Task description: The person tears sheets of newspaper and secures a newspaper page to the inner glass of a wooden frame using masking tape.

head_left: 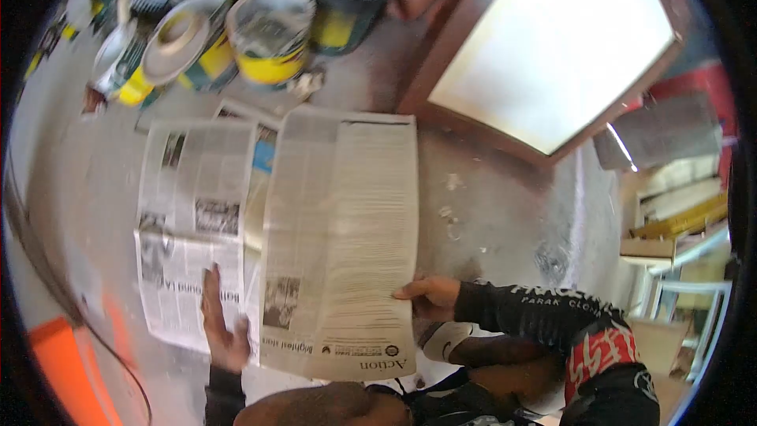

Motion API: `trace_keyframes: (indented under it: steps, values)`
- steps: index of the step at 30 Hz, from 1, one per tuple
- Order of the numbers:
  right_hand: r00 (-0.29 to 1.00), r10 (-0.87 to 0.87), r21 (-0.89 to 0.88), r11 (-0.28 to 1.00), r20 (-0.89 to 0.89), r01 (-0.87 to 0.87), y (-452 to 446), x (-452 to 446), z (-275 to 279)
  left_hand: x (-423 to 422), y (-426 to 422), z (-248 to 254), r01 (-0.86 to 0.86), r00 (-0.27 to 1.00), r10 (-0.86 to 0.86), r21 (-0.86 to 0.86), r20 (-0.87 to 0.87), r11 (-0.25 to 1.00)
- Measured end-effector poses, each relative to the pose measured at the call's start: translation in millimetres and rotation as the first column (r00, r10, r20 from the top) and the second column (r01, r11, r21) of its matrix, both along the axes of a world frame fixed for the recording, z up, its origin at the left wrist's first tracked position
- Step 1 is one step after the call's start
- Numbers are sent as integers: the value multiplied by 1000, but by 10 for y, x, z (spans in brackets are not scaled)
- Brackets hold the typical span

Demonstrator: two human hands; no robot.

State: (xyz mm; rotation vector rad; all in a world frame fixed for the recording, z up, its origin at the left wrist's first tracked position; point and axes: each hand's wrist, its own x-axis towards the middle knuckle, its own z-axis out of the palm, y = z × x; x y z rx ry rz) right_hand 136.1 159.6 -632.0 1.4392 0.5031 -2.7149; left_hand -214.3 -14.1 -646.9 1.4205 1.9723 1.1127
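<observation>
The right hand (436, 296) is pinching the newspaper's (339, 229) edge; the left hand (224, 337), fingers together, thumb out, is facing its other side. The paper is sitting between them, and hard pulling could be ripping it.

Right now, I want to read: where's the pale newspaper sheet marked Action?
The newspaper sheet is central in the head view, its right edge in the right hand.

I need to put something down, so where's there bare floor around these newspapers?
Left: floor between the left newspaper, buckets and orange item. Right: between the right newspaper, brown-framed panel and right sleeve, amid pale marks. Crowded: among the buckets.
</observation>
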Motion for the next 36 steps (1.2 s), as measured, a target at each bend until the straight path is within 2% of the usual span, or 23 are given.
trace_keyframes:
  steps: [1,3,4,6,7,9,10,12,13,14,16,18,20,22,24,26,28,30,32,33,34,35,36]
  values:
    - [998,-67,-23,997,14,67,34,-74,111,60,87,385,166,986,-165,-42,34,985]
    - [989,-139,-16,990,-53,138,42,-281,249,147,239,1027,524,828,-538,-127,-155,842]
    - [976,-189,-48,982,-111,184,69,-432,333,212,340,1331,630,750,-639,-106,-173,769]
    - [952,-250,14,967,-177,256,175,-849,823,408,469,1837,639,654,-626,-133,-424,758]
    - [929,-305,59,944,-209,323,228,-1014,1079,455,474,2004,644,630,-627,-143,-458,752]
    - [903,-287,79,942,-318,327,346,-1218,1454,485,466,2252,515,707,-435,-16,-557,857]
    - [886,-258,98,943,-386,318,387,-1288,1584,464,442,2327,523,690,-434,-15,-579,852]
    - [851,-200,194,925,-485,328,402,-1428,1738,439,354,2440,258,803,-177,64,-570,964]
    - [875,-188,218,925,-447,311,378,-1487,1898,493,366,2533,211,824,-67,195,-562,958]
    - [872,-176,225,925,-457,305,355,-1504,1938,470,306,2640,204,819,-53,204,-571,957]
    - [877,-38,297,933,-478,202,278,-1492,1974,381,159,2832,160,812,17,251,-583,955]
    - [884,19,314,938,-468,146,193,-1368,2068,339,46,2957,47,849,155,365,-504,930]
    - [907,142,471,880,-395,68,198,-1183,1994,306,-106,3201,31,799,206,382,-565,924]
    - [972,136,672,740,-190,28,336,-1079,1955,142,-380,3435,46,800,147,304,-582,952]
    - [993,118,954,296,11,-46,626,-1203,1750,111,-609,3615,27,794,140,264,-592,964]
    - [996,74,993,100,57,-64,931,-1461,1685,109,-791,3778,11,790,161,276,-592,961]
    - [997,47,983,-172,67,-58,1277,-1923,1488,-27,-1054,3899,19,801,125,234,-585,972]
    - [999,47,883,-468,-19,39,1632,-2494,1320,-165,-1485,3844,-171,814,303,293,-495,941]
    - [991,101,833,-554,87,-17,1873,-3090,1241,-335,-1830,3725,-338,785,472,361,-401,869]
    - [988,122,831,-557,94,-10,2009,-3385,1134,-409,-1931,3699,-410,760,545,390,-354,824]
    - [967,61,754,-639,249,-154,2132,-3682,995,-444,-1956,3718,-429,750,562,389,-349,815]
    - [921,-14,649,-706,388,-284,2129,-3925,933,-462,-1936,3779,-342,777,487,381,-400,859]
    - [921,6,648,-713,390,-270,2125,-4122,870,-511,-1957,3821,-253,793,411,370,-450,894]
